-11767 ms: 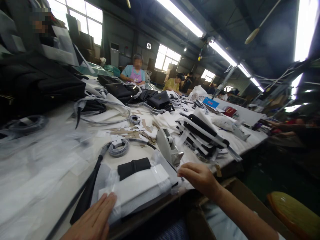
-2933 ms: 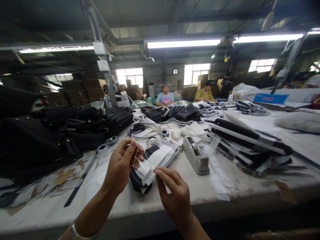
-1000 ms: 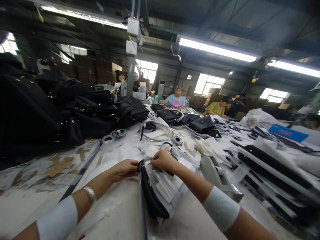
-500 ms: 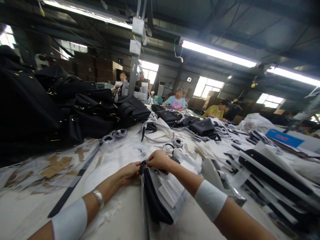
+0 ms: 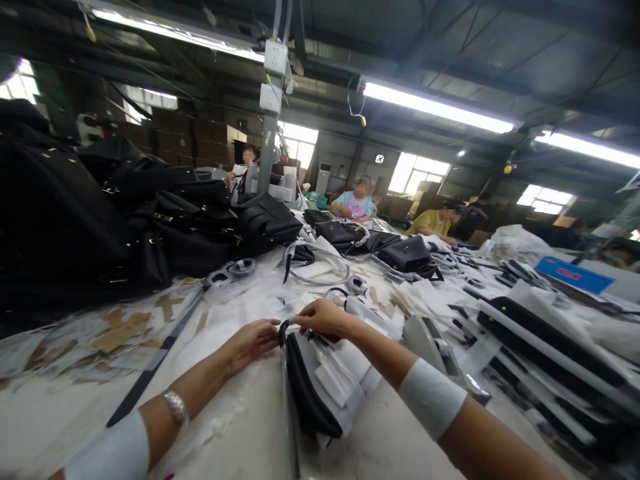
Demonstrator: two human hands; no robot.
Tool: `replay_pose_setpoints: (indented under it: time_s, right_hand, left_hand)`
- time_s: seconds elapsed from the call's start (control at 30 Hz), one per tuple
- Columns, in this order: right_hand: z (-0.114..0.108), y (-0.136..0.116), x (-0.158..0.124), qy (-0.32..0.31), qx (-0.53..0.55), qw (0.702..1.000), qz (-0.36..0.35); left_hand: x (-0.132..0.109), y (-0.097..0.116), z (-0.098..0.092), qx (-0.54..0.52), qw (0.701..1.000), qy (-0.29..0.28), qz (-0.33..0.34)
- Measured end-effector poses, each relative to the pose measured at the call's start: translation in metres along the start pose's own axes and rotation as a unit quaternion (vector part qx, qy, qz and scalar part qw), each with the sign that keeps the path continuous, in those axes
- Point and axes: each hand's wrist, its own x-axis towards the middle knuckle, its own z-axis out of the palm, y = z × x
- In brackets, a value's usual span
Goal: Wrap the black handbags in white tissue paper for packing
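A black bag [image 5: 310, 393] with white paper and clear wrapping [image 5: 337, 377] over its side stands on the table in front of me. My right hand [image 5: 324, 318] pinches it at the upper corner, where a dark strap end [image 5: 284, 331] shows. What exactly lies between those fingertips is partly hidden. My left hand [image 5: 251, 345] is just left of that corner, its fingers loosely bent and apart, fingertips close to the strap end. I cannot tell whether they touch it.
Black bags [image 5: 190, 200] are heaped at the left, with more bags [image 5: 405, 253] across the table. Paper scraps [image 5: 120, 330] and a dark strip [image 5: 145, 380] lie left. A grey tape dispenser [image 5: 430, 347] and long wrapped straps [image 5: 545, 347] are right. Co-workers [image 5: 355, 203] sit beyond.
My left hand has drawn back a little to the left, and its fingers have loosened from the bag's corner. My right hand stays at the same corner.
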Motion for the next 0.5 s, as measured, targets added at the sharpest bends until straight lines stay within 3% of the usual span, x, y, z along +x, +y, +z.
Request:
replay_pose_setpoints:
  time_s: [0.3,0.5]
  right_hand:
    - [-0.009,-0.004,-0.019,-0.076,0.056,0.995,-0.004]
    - [-0.024,-0.004,-0.025,-0.014,0.045,0.999,-0.015]
  left_hand:
    - [-0.039,0.008,0.000,-0.125,0.989,0.056,0.063]
    - [-0.048,0.008,0.012,-0.160,0.981,0.037,0.104]
